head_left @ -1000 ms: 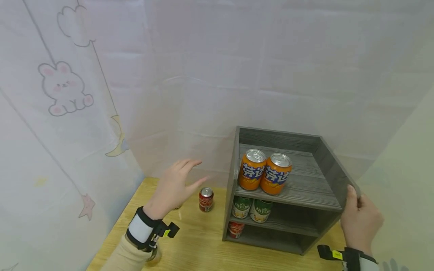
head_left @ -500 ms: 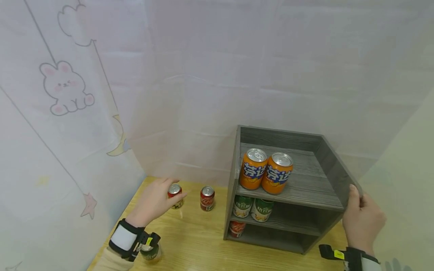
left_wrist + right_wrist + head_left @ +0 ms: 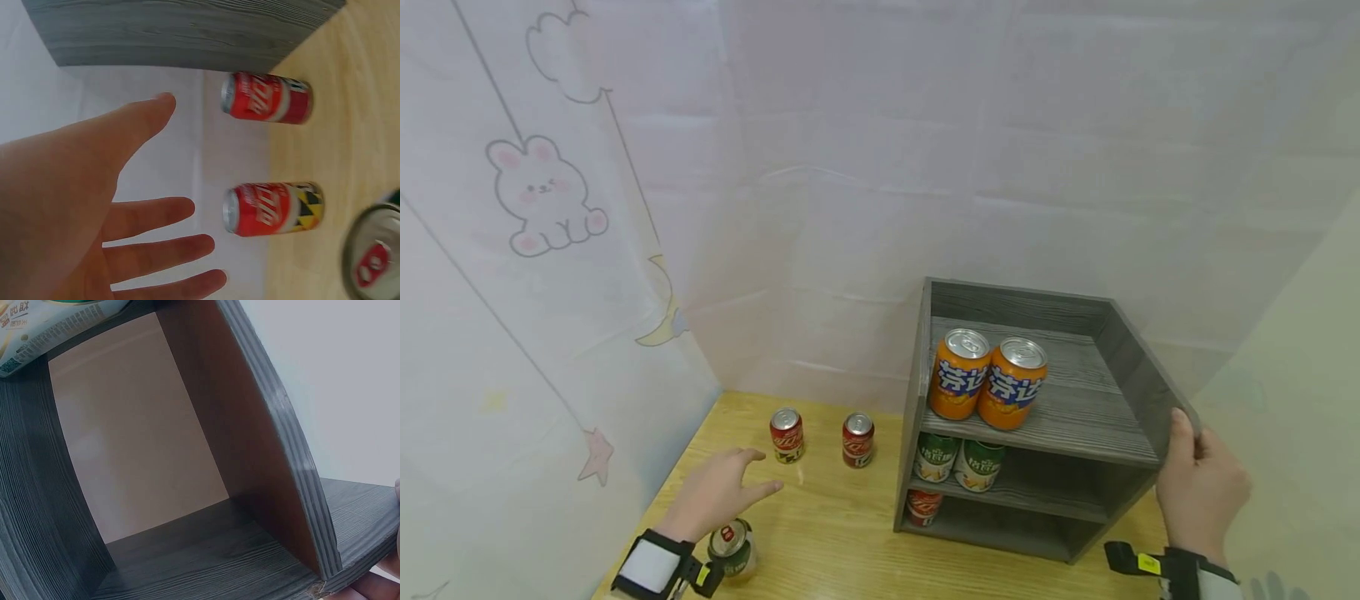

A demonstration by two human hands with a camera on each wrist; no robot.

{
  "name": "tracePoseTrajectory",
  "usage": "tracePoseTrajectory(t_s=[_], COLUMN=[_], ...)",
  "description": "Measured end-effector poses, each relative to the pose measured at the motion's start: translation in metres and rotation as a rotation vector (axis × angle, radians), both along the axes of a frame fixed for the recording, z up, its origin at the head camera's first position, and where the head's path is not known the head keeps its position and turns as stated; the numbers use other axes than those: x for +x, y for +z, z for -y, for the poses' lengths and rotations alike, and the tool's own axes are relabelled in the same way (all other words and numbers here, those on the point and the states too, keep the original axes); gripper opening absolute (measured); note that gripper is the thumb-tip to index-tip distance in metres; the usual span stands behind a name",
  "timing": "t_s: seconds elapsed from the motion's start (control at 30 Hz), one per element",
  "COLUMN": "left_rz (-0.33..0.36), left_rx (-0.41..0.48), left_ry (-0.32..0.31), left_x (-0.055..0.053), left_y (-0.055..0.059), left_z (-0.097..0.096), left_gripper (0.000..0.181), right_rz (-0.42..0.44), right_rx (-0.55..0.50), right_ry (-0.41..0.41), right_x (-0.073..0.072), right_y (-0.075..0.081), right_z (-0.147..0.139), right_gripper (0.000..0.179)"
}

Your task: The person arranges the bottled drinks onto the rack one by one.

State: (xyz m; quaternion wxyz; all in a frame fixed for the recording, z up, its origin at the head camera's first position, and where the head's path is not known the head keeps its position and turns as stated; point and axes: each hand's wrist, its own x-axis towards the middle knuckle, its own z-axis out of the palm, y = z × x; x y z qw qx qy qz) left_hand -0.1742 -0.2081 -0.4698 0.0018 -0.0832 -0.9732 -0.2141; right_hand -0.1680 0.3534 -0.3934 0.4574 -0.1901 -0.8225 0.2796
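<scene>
My left hand (image 3: 711,496) hovers over the left of the table, thumb and fingers spread and holding nothing. Just beyond it stands a red soda can with a yellow-and-black pattern (image 3: 787,435); a second red soda can (image 3: 857,440) is to its right. Partly behind my left wrist is a green can (image 3: 732,546), its lid (image 3: 375,256) showing in the left wrist view. My right hand (image 3: 1202,483) grips the right side panel of a grey wooden shelf (image 3: 1075,400), thumb over the edge; the wrist view shows only a bit of the fingers.
Two orange soda cans (image 3: 958,379) stand on the shelf's top level, at the left. Below them are two green-and-white cans (image 3: 936,458), and a red can (image 3: 922,507) sits in the bottom compartment. A white printed curtain (image 3: 850,208) hangs behind the wooden table (image 3: 842,542).
My left hand has drawn back toward me and to the left, uncovering the left red can and more of the green can. The right hand keeps its grip on the shelf.
</scene>
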Motion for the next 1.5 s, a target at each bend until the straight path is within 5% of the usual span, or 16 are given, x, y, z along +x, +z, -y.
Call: tracePoseTrajectory(t_s=[0.23,0.77,1.5], left_rz=[0.15,0.224,0.293], left_rx=[0.04,0.066,0.25], left_ry=[0.034,0.013,-0.127], left_x=[0.009,0.021,0.021], left_y=[-0.028,-0.076,-0.103], left_z=[0.014,0.028,0.041], left_gripper=[0.071,0.077,0.063], right_rz=[-0.01,-0.01,-0.034], right_rx=[0.011,0.01,0.018], right_ry=[0.01,0.013,0.021], right_x=[0.001,0.0,0.0], right_y=[0.0,-0.002,-0.002], right_z=[0.0,-0.001,-0.001], right_gripper=[0.059,0.06,0.06])
